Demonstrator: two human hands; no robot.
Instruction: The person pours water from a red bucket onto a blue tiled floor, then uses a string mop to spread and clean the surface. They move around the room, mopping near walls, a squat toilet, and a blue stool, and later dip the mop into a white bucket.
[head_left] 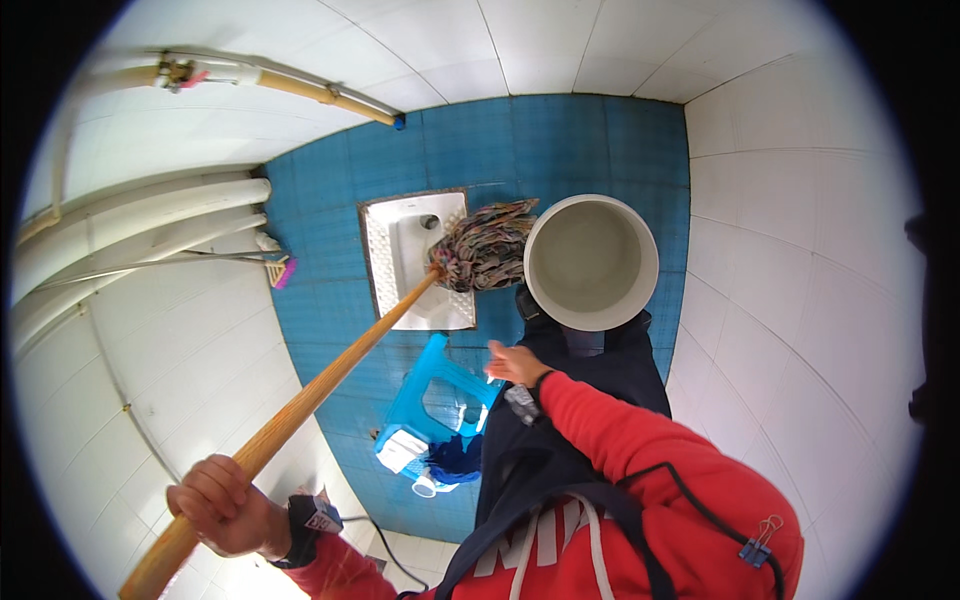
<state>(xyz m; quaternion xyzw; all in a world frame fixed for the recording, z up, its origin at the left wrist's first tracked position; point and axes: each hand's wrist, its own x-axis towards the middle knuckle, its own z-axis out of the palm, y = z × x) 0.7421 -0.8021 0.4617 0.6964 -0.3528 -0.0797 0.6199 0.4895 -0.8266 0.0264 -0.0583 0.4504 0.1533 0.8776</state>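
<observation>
My left hand [228, 505] is wrapped round the upper part of a long wooden-handled mop [345, 365], at the lower left. The handle slants away to the mop's head of grey, multicoloured cloth strips, which lies over the right side of a white squat toilet [388, 285] and reaches the rim of a white bucket [650, 262]. Greyish water seems to stand in the bucket. My right hand [515, 364] holds nothing, its fingers stretched out and partly overlapping in view. It is in front of my dark clothing, beside a blue plastic stool [425, 372].
White things and a dark blue cloth or brush [455, 460] lie by the stool. Thick white pipes [170, 215] run along the left wall, near a brush with purple bristles [285, 272]. A yellowish pipe [300, 88] with a valve crosses the far wall. White tiled walls surround the blue floor [560, 140].
</observation>
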